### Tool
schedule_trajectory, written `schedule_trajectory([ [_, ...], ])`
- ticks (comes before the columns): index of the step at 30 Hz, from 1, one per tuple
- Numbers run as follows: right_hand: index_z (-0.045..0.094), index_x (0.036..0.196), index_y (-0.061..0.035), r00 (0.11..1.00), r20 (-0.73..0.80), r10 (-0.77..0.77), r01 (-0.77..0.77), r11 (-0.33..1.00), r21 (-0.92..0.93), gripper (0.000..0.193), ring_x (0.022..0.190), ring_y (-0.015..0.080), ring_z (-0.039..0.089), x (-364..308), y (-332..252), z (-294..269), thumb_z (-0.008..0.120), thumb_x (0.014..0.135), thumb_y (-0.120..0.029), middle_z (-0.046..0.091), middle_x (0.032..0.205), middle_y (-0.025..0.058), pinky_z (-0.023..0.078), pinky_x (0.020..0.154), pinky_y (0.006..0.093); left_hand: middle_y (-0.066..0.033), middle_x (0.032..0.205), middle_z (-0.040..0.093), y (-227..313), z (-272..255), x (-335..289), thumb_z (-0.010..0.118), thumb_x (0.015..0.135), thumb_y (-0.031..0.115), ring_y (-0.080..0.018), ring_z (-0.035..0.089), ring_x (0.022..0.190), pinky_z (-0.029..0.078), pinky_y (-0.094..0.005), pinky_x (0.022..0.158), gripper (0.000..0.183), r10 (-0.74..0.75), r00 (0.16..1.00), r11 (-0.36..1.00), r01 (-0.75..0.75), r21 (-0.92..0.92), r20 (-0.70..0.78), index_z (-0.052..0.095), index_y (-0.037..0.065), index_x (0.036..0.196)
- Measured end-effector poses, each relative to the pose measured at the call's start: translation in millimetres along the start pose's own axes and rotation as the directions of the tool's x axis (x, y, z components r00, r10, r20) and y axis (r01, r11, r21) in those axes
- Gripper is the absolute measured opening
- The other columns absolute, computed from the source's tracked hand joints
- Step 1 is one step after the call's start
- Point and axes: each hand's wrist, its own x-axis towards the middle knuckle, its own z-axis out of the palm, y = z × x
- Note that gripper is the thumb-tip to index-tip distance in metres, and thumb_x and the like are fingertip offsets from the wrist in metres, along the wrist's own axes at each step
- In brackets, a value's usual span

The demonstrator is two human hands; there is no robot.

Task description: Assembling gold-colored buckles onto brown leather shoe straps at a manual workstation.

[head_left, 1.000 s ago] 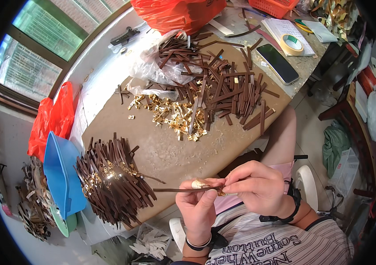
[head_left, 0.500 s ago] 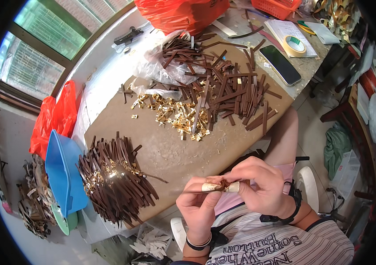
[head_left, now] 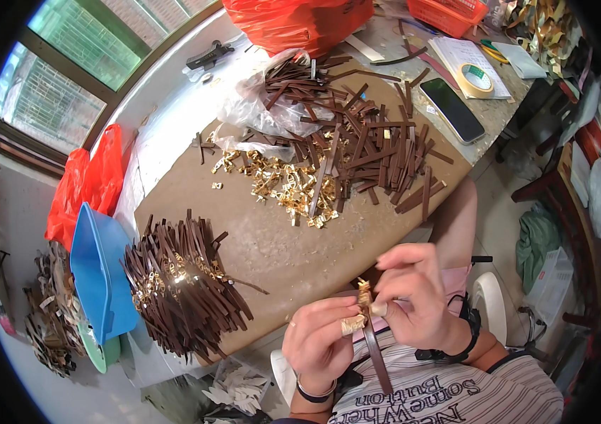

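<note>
A dark brown leather-like strip [head_left: 377, 359] hangs down between my hands in front of my striped shirt. Small gold metal pieces [head_left: 364, 288] sit at its upper end. My left hand [head_left: 318, 339] pinches the strip from the left, with pale tape around a finger. From the other side my right hand [head_left: 417, 297] grips near the gold end between thumb and forefinger, its other fingers curled loosely above. On the table, beyond my hands, lie a heap of gold metal clips [head_left: 293, 187] and many loose brown strips [head_left: 385, 152].
A thick bundle of strips with gold clips [head_left: 184, 286] lies at the table's left, beside a blue bin [head_left: 102, 275]. Clear plastic [head_left: 251, 106], a red bag [head_left: 300, 25], a phone [head_left: 452, 109] and a tape roll [head_left: 475, 79] are farther back. The brown table covering [head_left: 272, 261] reaches toward my lap.
The strip has turned from lying across my fingers to hanging downward, its gold end now showing on top. My right hand has shifted slightly and its fingers have lifted.
</note>
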Motion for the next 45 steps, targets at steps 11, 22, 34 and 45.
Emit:
schedule_trajectory([
  [11,0.062,0.105,0.0058,0.679,0.617,0.397,-0.734,0.36,0.576,0.02,0.091,0.0114,0.059,-5,32,-15,0.06,0.086,0.0,0.065,0.098,0.0059,0.049,0.08,0.0255,-0.0081,0.087,0.068,-10,-12,7,0.066,0.071,-0.001,-0.0225,0.064,0.085,0.052,-0.029,0.073,0.01,0.056,0.988,0.989,-0.074,0.13,0.142,0.067,0.003,0.08],
  [22,0.064,0.095,0.0085,0.69,0.566,0.451,-0.724,0.446,0.527,0.013,0.075,0.0153,0.064,-4,24,-9,0.062,0.082,0.006,0.061,0.086,0.0088,0.055,0.062,0.0243,-0.0121,0.097,0.062,-28,3,2,0.057,0.086,-0.004,-0.0178,0.062,0.09,0.052,-0.0299,0.079,0.008,-0.574,0.706,0.358,0.671,-0.649,0.414,0.061,-0.007,0.092],
  [34,0.064,0.089,0.0093,0.78,0.521,0.347,-0.626,0.41,0.663,0.011,0.062,0.0119,0.061,-15,32,0,0.061,0.079,0.005,0.06,0.08,0.0096,0.048,0.052,0.0202,-0.0098,0.085,0.061,-9,5,-3,0.067,0.074,-0.011,-0.0201,0.062,0.085,0.051,-0.0289,0.073,0.012,-0.482,0.874,0.752,0.447,-0.485,0.059,0.059,-0.003,0.078],
  [45,0.063,0.092,0.0075,0.593,0.691,0.414,-0.8,0.208,0.563,0.015,0.069,0.014,0.063,-7,30,0,0.06,0.087,-0.006,0.062,0.079,0.0078,0.053,0.059,0.0245,-0.0116,0.083,0.062,-13,-4,0,0.071,0.068,-0.011,-0.0219,0.063,0.081,0.05,-0.0298,0.072,0.016,-0.299,0.954,0.936,0.295,-0.193,0.011,0.061,-0.002,0.078],
])
